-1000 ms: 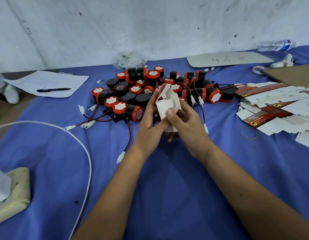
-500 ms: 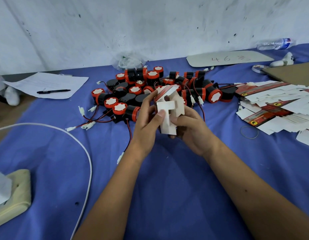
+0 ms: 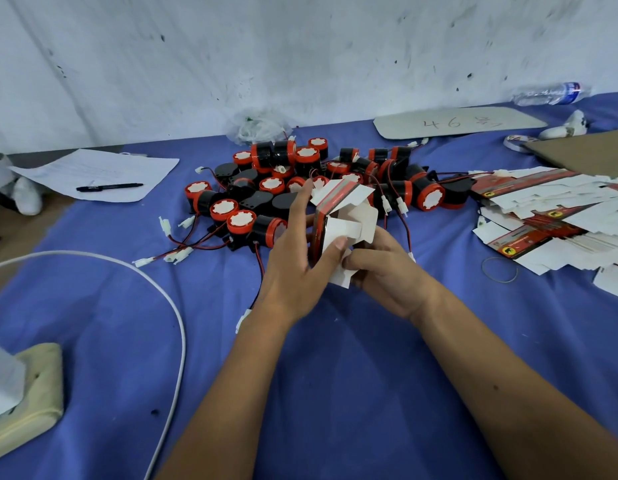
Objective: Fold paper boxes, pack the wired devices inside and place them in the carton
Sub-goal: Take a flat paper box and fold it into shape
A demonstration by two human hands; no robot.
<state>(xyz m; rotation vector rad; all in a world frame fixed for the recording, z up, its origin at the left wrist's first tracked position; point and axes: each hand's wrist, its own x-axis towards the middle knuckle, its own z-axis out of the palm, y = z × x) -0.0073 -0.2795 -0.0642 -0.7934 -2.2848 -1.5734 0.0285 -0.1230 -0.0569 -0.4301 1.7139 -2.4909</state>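
Observation:
I hold a small paper box (image 3: 345,223), white inside with red printed sides, above the blue table. Its end flaps stand open and point toward me. My left hand (image 3: 295,261) grips the box's left side, thumb pressed on a white flap. My right hand (image 3: 383,268) holds it from below and the right, fingers curled round the lower flaps. Behind the box lies a heap of black and red wired devices (image 3: 300,188) with red-black leads and white plugs. A pile of flat unfolded boxes (image 3: 550,216) lies at the right. A brown carton (image 3: 584,154) shows at the far right.
A white cable (image 3: 169,306) curves across the left of the table toward a cream power strip (image 3: 30,393). Paper sheets with a black pen (image 3: 110,186) lie at back left. A cardboard sign (image 3: 456,123), a water bottle (image 3: 550,94), and a rubber band (image 3: 500,269) are at right.
The box has opened from a flattened shape into a squarer tube, red side turned to the left. My left thumb has moved onto the end flap; my right hand has dropped lower under the box.

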